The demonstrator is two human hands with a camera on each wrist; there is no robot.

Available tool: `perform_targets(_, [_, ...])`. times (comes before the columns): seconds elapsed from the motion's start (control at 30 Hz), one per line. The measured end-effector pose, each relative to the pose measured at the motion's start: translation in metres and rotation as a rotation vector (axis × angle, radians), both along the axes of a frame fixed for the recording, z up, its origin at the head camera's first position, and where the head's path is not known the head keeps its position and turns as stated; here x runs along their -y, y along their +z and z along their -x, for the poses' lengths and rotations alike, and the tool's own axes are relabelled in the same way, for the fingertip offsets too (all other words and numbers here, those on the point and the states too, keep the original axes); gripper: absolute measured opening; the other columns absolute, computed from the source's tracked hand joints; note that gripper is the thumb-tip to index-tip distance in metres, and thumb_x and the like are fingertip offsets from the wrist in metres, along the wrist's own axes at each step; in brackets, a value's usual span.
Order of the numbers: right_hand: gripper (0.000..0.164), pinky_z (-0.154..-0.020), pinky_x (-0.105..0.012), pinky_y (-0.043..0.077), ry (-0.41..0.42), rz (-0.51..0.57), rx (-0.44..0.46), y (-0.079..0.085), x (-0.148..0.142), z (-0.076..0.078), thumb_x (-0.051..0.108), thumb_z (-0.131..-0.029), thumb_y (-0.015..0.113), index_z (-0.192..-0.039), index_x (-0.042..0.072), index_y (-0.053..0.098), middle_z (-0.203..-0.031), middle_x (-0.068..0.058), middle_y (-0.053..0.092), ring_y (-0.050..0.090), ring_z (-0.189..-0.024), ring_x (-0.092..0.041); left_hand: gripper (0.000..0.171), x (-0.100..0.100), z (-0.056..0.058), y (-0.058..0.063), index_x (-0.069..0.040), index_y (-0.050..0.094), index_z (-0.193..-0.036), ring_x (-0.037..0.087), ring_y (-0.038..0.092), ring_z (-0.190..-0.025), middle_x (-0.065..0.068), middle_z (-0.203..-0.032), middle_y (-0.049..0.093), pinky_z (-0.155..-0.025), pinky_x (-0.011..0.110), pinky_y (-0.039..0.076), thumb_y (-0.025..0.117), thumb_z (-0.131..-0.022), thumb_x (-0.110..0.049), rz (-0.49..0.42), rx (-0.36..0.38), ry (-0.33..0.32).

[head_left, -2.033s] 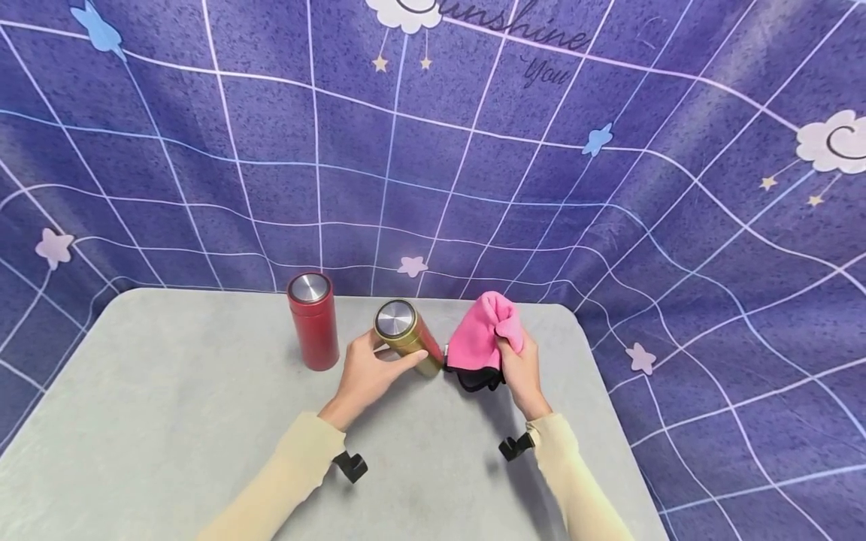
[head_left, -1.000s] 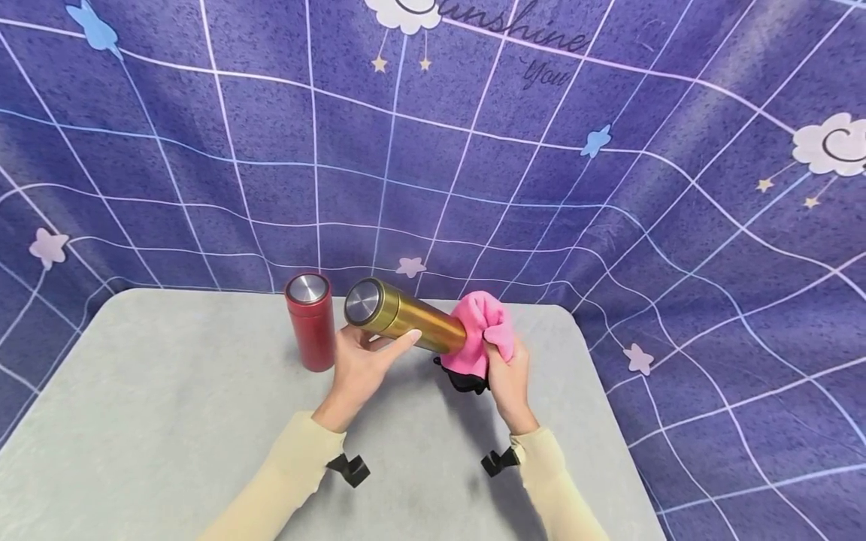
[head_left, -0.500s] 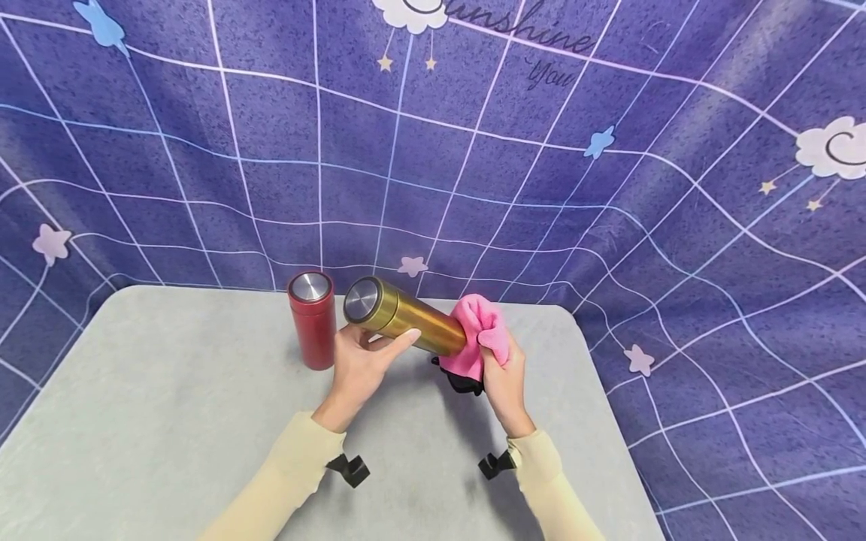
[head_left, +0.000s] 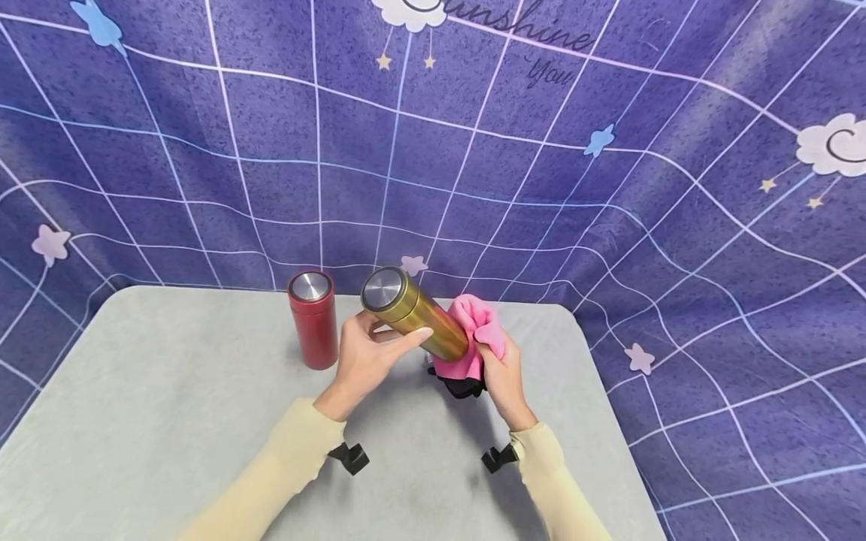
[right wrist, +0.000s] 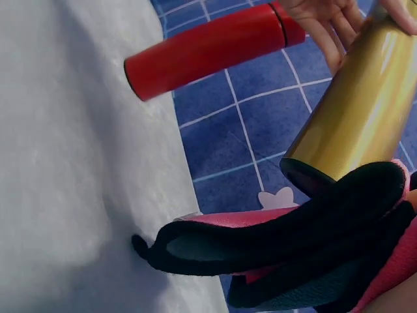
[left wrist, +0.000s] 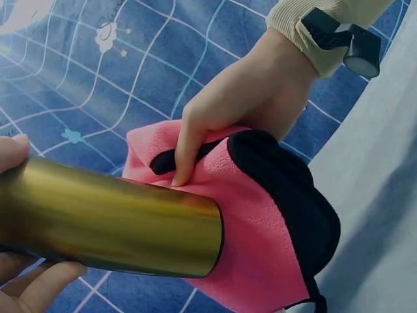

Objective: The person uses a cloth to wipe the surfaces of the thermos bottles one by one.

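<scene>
My left hand (head_left: 361, 364) grips a gold thermos bottle (head_left: 419, 319) with a steel-topped lid. Tilted, the bottle leans with its base towards the right, against a pink fleece cloth (head_left: 473, 309) with black edging. That cloth is bunched in my right hand (head_left: 504, 376), fingers and thumb pinching it. In the left wrist view the gold bottle (left wrist: 111, 218) overlaps the pink fabric (left wrist: 251, 215). Its dark base shows above the cloth's black edging (right wrist: 287, 244) in the right wrist view; whether they touch there is unclear.
A red thermos bottle (head_left: 316, 330) stands upright left of my left hand, near the back edge of the pale grey table (head_left: 169, 413). Blue gridded fabric (head_left: 433, 173) hangs behind the table and along its right side.
My left hand has raised the gold bottle from lower down and tilted it; its lid swung left, then back right. My right hand has brought the cloth leftward to the bottle's lower end.
</scene>
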State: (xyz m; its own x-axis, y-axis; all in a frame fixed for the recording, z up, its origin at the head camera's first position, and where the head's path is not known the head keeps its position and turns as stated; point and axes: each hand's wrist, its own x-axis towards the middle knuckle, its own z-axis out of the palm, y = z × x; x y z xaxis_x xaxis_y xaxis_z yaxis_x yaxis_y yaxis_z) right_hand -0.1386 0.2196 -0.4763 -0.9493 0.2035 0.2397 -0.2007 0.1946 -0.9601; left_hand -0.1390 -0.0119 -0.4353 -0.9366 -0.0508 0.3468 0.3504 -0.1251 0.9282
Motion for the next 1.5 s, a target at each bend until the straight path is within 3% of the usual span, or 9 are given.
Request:
perform_targets(0.27, [0.022,-0.086,-0.021,0.058,-0.014,0.266,0.132,-0.007,0.006,0.000,0.003,-0.101,0.064,-0.121,-0.005,0.070,-0.101,0.004,0.071,0.069,-0.091,-0.009,0.038,0.001,0.001,0.001,-0.005,0.077,-0.111,0.022,0.079,-0.087,0.009,-0.101,0.079,-0.080,0.045,0.066,0.096,-0.078,-0.011,0.015,-0.010,-0.006])
perform_targets(0.43, [0.012,-0.083,-0.026,0.061,0.024,0.472,0.188,-0.009,0.011,0.000,0.004,-0.103,0.062,-0.112,0.002,0.069,-0.099,0.001,0.072,0.071,-0.089,-0.011,0.039,0.002,0.002,-0.001,-0.003,0.076,-0.112,0.023,0.080,-0.085,0.010,-0.103,0.079,-0.079,0.043,0.066,0.095,-0.078,-0.007,-0.027,-0.006,-0.015])
perform_targets(0.6, [0.015,-0.083,-0.029,0.063,0.056,0.601,0.259,-0.009,0.015,-0.003,0.010,-0.107,0.059,-0.120,0.004,0.064,-0.104,-0.002,0.073,0.074,-0.091,-0.014,0.040,0.002,0.001,-0.001,-0.003,0.076,-0.114,0.022,0.080,-0.088,0.008,-0.103,0.080,-0.080,0.040,0.066,0.094,-0.078,-0.003,-0.070,-0.013,-0.024])
perform_targets(0.8, [0.018,-0.079,-0.031,0.065,0.093,0.688,0.318,-0.012,0.019,-0.006,0.015,-0.110,0.057,-0.123,0.004,0.062,-0.106,-0.004,0.076,0.076,-0.091,-0.016,0.041,0.002,-0.002,-0.002,-0.003,0.076,-0.115,0.022,0.079,-0.092,0.005,-0.103,0.080,-0.082,0.041,0.066,0.093,-0.078,-0.001,-0.094,-0.024,-0.027])
perform_targets(0.93, [0.022,-0.083,-0.034,0.065,0.124,0.741,0.330,-0.014,0.022,-0.008,0.016,-0.111,0.056,-0.128,0.003,0.060,-0.112,-0.006,0.077,0.077,-0.097,-0.018,0.042,0.002,-0.001,-0.004,-0.003,0.076,-0.116,0.021,0.078,-0.093,0.005,-0.104,0.080,-0.084,0.040,0.066,0.093,-0.079,-0.002,-0.080,-0.049,-0.010])
perform_targets(1.37, [0.025,-0.085,-0.034,0.065,0.141,0.855,0.406,-0.022,0.025,-0.012,0.016,-0.111,0.057,-0.135,0.005,0.056,-0.118,-0.007,0.077,0.078,-0.101,-0.018,0.046,-0.001,0.000,-0.013,-0.006,0.076,-0.115,0.012,0.075,-0.091,0.003,-0.101,0.080,-0.085,0.027,0.063,0.098,-0.075,-0.007,0.068,-0.121,0.094])
perform_targets(1.5, [0.023,-0.085,-0.033,0.065,0.115,0.833,0.419,-0.023,0.024,-0.014,0.014,-0.111,0.056,-0.132,0.005,0.058,-0.114,-0.007,0.079,0.078,-0.099,-0.017,0.048,-0.002,-0.001,-0.015,-0.008,0.077,-0.114,0.011,0.075,-0.091,0.000,-0.101,0.081,-0.083,0.024,0.062,0.101,-0.073,-0.012,0.142,-0.162,0.134])
